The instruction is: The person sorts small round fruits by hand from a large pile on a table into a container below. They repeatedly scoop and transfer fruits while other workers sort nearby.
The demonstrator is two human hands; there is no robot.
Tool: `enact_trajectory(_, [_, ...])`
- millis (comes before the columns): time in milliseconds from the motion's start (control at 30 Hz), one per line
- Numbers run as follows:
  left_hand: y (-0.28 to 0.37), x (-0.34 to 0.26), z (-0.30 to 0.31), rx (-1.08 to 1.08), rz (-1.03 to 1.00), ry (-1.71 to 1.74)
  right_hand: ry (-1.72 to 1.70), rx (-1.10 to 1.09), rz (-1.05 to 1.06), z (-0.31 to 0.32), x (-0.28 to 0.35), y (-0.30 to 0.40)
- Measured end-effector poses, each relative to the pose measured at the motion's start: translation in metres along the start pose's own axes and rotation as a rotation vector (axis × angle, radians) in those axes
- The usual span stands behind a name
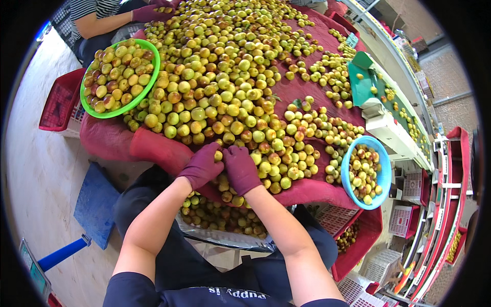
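Both hands wear maroon gloves and meet at the near edge of a large heap of green and reddish-brown jujubes (215,76). My left hand (203,164) has its fingers curled around a jujube (218,155) by the thumb. Close beside it, my right hand (241,169) bends its fingertips down among the fruit, and what lies under them is hidden. Below my wrists, more jujubes (226,196) lie in a gap of the red cloth edge (307,192). A lined container (215,235) between my knees holds many jujubes.
A green basin (156,73) of jujubes stands at left, a blue basin (386,184) at right. A green conveyor belt (399,103) carries fruit. A red crate (368,238) is by my right knee; a blue platform scale (96,207) is at left. Another person's gloved hand (151,14) works across.
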State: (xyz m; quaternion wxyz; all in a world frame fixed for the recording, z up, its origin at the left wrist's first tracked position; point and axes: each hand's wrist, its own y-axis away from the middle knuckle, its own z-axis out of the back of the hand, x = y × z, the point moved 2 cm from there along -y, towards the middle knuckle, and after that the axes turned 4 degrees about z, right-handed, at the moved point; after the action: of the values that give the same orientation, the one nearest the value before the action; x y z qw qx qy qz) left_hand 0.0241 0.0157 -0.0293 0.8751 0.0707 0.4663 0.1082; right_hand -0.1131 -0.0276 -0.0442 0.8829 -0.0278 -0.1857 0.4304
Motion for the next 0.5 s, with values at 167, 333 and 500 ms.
enact_trajectory(167, [0.0, 0.008, 0.0, 0.132, -0.027, -0.071, -0.357, 0.143, 0.03, 0.027, 0.018, 0.044])
enact_trajectory(333, [0.0, 0.01, -0.018, 0.202, -0.019, -0.093, -0.412, -0.202, -0.399, 0.059, -0.088, 0.089])
enact_trajectory(500, [0.004, 0.008, -0.016, 0.095, -0.117, -0.119, -0.341, -0.185, -0.082, 0.055, -0.065, 0.059])
